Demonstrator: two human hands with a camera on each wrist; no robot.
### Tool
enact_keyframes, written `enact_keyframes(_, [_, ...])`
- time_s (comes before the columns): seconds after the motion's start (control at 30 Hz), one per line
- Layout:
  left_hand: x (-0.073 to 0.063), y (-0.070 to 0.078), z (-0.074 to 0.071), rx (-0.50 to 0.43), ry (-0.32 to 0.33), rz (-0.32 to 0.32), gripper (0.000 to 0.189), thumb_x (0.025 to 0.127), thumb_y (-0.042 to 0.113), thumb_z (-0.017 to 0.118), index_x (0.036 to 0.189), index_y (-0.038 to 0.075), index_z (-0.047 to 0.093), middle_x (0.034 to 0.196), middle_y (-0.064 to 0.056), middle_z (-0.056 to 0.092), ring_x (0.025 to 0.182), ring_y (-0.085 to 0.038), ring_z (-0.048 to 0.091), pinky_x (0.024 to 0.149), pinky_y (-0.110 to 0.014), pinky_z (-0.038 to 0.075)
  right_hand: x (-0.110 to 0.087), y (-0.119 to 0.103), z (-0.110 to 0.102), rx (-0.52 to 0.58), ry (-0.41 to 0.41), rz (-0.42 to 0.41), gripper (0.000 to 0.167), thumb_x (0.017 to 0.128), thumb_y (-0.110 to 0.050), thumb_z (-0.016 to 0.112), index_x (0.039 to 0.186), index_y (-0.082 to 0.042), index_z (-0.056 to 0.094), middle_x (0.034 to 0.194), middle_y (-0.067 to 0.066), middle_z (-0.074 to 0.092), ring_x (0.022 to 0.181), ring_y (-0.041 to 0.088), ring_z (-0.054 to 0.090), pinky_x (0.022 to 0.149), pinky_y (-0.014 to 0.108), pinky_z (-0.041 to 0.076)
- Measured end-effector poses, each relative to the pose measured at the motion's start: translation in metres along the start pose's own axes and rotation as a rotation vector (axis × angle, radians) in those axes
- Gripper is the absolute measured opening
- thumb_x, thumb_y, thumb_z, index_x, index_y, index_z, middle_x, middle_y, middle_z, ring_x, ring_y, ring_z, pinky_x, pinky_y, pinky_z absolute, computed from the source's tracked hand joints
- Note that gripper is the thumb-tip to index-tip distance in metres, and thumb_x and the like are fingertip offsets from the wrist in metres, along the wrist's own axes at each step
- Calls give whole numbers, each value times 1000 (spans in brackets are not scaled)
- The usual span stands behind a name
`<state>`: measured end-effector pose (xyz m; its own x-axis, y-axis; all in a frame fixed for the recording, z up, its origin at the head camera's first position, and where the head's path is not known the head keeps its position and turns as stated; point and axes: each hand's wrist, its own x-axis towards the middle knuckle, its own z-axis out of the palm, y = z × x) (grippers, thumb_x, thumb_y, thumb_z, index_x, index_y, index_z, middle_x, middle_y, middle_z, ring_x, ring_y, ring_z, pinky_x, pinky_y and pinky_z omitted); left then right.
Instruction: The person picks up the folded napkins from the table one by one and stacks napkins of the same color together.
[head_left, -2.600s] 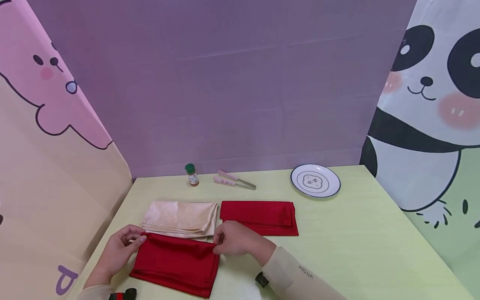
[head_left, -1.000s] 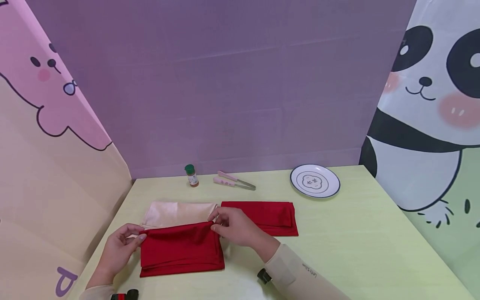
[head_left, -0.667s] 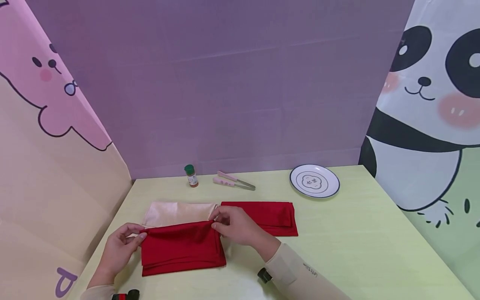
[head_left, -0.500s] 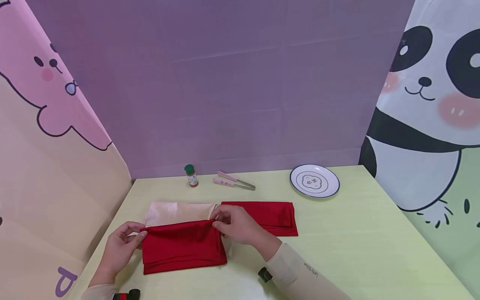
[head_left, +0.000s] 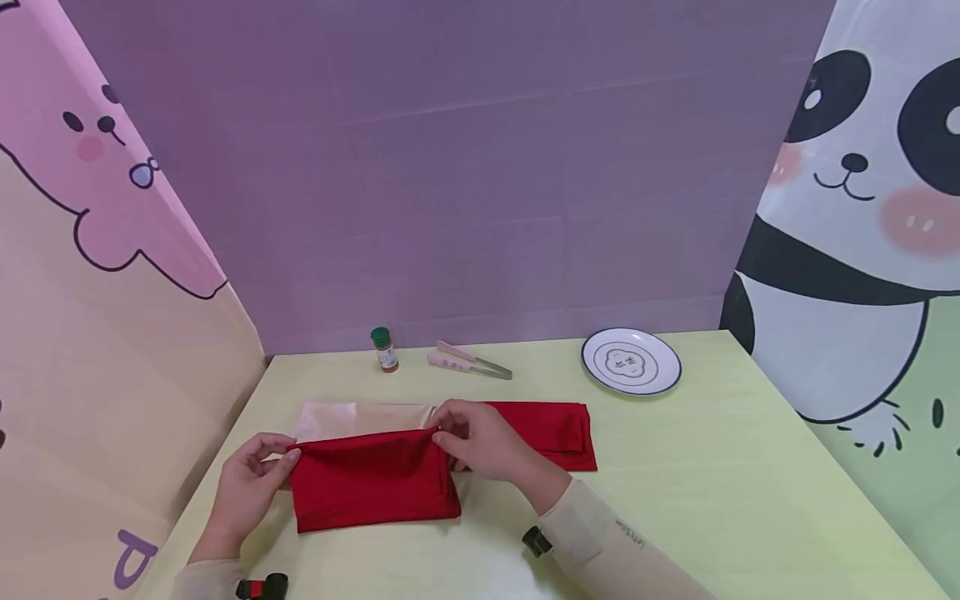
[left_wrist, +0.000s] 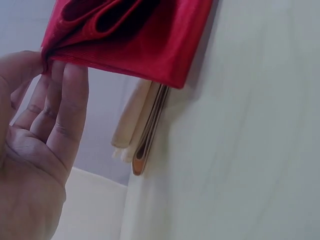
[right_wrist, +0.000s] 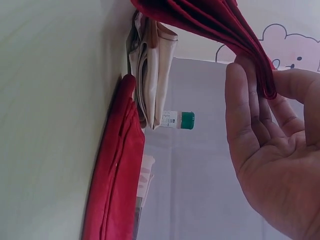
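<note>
A folded red cloth (head_left: 375, 483) hangs between my two hands, its far edge raised in front of the cream cloth. My left hand (head_left: 247, 487) pinches its far left corner between thumb and fingers. At the far right corner my right hand (head_left: 480, 442) pinches it the same way. In both wrist views several folded layers of the red cloth (right_wrist: 215, 25) show, lifted off the table. Behind it lies a folded cream cloth (head_left: 367, 417), mostly hidden. A second folded red cloth (head_left: 551, 429) lies flat to the right, partly covered by my right hand.
Along the back of the table stand a green-capped spice jar (head_left: 385, 350), pink-handled tongs (head_left: 471, 362) and a white plate (head_left: 631, 361) with a dark rim. A purple backdrop (head_left: 487, 208) rises behind, with printed panels at both sides.
Both hands have carried the red cloth away from the front and a little right, raising it. It now covers more of the cream cloth. The other things stay put.
</note>
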<state>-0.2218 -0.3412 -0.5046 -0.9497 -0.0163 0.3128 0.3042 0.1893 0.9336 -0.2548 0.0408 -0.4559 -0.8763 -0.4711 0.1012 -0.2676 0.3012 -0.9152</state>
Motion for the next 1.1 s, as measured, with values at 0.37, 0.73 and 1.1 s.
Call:
enact_keyframes(0.37, [4,12,13,-21,14,58,22,96,-8,70,115,-13,60,93,-5,73,60,-19,71,55,-36,61,-5,2,-11,25,34,8,16,101,-11,71,113,-21,69,102,1,68,87,23,69,68,40,63])
enact_keyframes(0.73, [8,20,27,20,-26,92,19,98,-7,68,116,-9,63,95,-7,71,57,-19,68,52,-34,60,-14,5,-28,25,58,-20,17,101,-10,69,118,-15,69,103,3,68,90,25,69,69,41,63])
enact_keyframes(1.1, [15,24,42,11,-60,80,21,99,-3,68,119,-8,62,100,-6,68,53,-23,67,53,-38,61,-23,9,-44,77,74,-45,17,102,-11,69,118,-15,68,105,8,68,92,27,69,67,43,64])
